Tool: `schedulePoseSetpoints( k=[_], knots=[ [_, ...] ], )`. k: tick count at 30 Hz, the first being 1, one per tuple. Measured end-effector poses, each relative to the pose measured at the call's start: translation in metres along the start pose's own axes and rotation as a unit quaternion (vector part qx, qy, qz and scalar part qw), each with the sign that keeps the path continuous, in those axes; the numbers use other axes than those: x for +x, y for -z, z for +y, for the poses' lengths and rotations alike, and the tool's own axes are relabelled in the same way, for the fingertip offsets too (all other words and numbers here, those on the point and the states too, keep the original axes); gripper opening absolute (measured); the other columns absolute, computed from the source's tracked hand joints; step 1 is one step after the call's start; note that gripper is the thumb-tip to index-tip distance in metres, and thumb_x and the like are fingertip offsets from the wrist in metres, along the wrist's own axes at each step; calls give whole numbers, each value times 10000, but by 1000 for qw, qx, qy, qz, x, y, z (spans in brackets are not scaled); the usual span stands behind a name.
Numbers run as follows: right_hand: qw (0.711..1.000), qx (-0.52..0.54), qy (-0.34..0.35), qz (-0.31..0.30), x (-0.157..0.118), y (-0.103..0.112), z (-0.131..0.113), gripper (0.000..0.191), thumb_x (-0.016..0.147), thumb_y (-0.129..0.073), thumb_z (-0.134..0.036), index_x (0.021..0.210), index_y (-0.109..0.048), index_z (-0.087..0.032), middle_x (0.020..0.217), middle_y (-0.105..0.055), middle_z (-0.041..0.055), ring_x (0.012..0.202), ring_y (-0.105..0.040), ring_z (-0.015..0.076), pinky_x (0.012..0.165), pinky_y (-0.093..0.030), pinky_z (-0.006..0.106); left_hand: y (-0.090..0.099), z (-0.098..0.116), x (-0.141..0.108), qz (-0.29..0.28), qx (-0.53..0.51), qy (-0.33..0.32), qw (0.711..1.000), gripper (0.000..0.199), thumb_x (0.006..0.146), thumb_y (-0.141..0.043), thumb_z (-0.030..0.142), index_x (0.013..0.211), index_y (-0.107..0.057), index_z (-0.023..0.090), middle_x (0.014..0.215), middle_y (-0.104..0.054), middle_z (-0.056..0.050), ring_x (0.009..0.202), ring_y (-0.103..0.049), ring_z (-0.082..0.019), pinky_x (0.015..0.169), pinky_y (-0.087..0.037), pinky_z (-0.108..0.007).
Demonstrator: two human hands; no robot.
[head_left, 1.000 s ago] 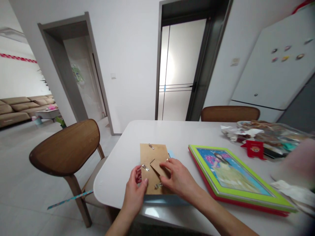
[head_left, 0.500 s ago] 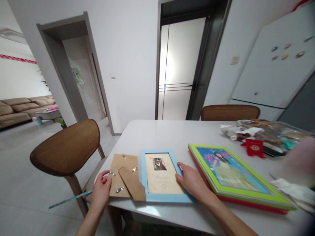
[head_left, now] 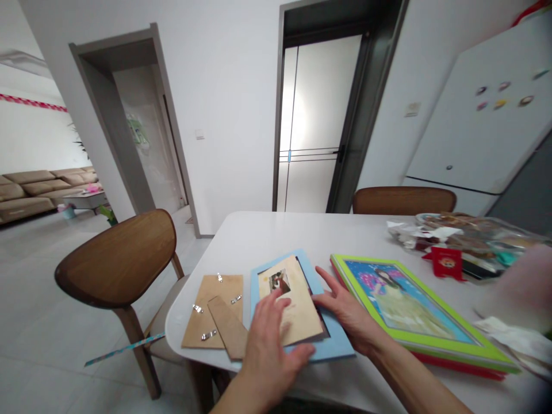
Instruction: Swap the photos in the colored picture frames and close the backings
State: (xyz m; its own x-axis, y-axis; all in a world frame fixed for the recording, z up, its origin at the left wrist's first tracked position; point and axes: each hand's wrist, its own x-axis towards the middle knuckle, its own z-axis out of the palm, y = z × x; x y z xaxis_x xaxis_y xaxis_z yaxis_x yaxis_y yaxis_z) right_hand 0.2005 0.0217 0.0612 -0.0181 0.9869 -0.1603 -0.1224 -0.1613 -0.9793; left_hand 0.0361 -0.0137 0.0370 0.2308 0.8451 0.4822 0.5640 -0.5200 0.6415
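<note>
Cream card (head_left: 304,316) lies beneath your left hand (head_left: 269,356), its thumb spread well away from loosely bent fingers; whether the fingertips press on the card or hover just above, you cannot be told from here. Your right hand (head_left: 345,305) is wide, thumb and forefinger parted at the right side of the blue frame (head_left: 338,347), with no clear pinch on anything. That frame rests near the table's front edge, and the card sits askew across its opening — dark gaps show along the right and lower sides. Your step in hand looks like shifting the card at the frame; the next move probably calls for a light grip on one edge, so the paper isn't creased, while your other hand steadies the rim. Just to your left, the brown backboard (head_left: 207,290) lies with its metal clips and stand leg (head_left: 226,330) facing up. On your right, a green frame (head_left: 431,345) is stacked over a red one (head_left: 457,368) — and farther across the white table (head_left: 302,230) are a red packet (head_left: 446,261) and plastic bags (head_left: 478,230).
</note>
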Motion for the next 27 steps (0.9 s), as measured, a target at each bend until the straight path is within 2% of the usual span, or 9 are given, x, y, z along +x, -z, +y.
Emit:
schedulePoseSetpoints(
  k=[2, 5, 7, 10, 13, 16, 20, 24, 27],
  knots=[
    [1000, -6, 18, -10, -1, -2, -2, 755, 635, -582, -247, 1283, -195, -250, 615, -518, -50, 494, -518, 107, 455, -403, 212, -14, 19, 6, -12, 10, -51, 999, 515, 636, -579, 183, 1125, -416, 174, 1216, -422, -103, 1123, -365, -236, 949, -314, -401],
    [996, -80, 27, 1, 5, 4, 5, 721, 658, -559, -274, 1285, -208, -217, 579, -486, -57, 497, -515, 113, 444, -395, 209, -9, 23, 14, 30, 24, -58, 998, 457, 653, -462, 64, 1092, -428, 182, 1002, -535, -71, 949, -489, -190, 847, -408, -341],
    [981, -186, 38, 38, 11, 13, 12, 666, 675, -520, -263, 1278, -249, -176, 563, -481, -51, 489, -510, 117, 444, -383, 212, 5, 12, 17, 89, 34, -12, 995, 409, 685, -413, 67, 1077, -426, 183, 872, -551, -46, 796, -538, -163, 737, -456, -301],
    [914, -386, 72, 100, 21, 26, 25, 565, 682, -475, -231, 1223, -375, -102, 624, -542, 1, 544, -530, 139, 525, -398, 243, 32, -17, 12, 160, 71, 96, 980, 323, 735, -397, 136, 1054, -423, 177, 904, -560, -50, 800, -557, -162, 719, -459, -294],
    [849, -506, 99, 112, 26, 33, 37, 517, 691, -445, -214, 1180, -432, -46, 803, -613, 97, 716, -571, 187, 677, -412, 280, 49, -48, -4, 140, 126, 169, 967, 283, 734, -405, 178, 1015, -437, 170, 979, -570, -63, 890, -553, -183, 772, -442, -318],
    [813, -561, 120, 99, 29, 35, 47, 497, 701, -427, -201, 1160, -446, -11, 981, -590, 164, 856, -560, 213, 787, -389, 294, 54, -66, -21, 109, 155, 192, 963, 256, 737, -417, 217, 981, -471, 163, 956, -591, -73, 866, -567, -209, 753, -444, -351],
    [775, -607, 138, 110, 31, 36, 56, 478, 706, -428, -196, 1151, -452, -24, 978, -576, 167, 865, -552, 218, 803, -385, 308, 52, -69, -31, 79, 195, 190, 959, 246, 731, -446, 258, 949, -517, 170, 923, -600, -73, 869, -551, -237, 776, -412, -387],
    [758, -623, 157, 112, 31, 37, 59, 446, 708, -439, -190, 1132, -471, -54, 924, -577, 138, 844, -545, 207, 793, -386, 304, 52, -64, -30, 30, 296, 166, 940, 225, 739, -432, 257, 920, -535, 174, 854, -593, -63, 848, -539, -226, 757, -404, -364],
    [745, -626, 190, 128, 29, 33, 57, 433, 693, -467, -199, 1104, -501, -67, 972, -562, 145, 903, -506, 236, 833, -358, 340, 54, -63, -30, 13, 344, 153, 926, 217, 745, -421, 259, 912, -531, 175, 827, -580, -60, 843, -532, -224, 736, -406, -352]
  ],
)
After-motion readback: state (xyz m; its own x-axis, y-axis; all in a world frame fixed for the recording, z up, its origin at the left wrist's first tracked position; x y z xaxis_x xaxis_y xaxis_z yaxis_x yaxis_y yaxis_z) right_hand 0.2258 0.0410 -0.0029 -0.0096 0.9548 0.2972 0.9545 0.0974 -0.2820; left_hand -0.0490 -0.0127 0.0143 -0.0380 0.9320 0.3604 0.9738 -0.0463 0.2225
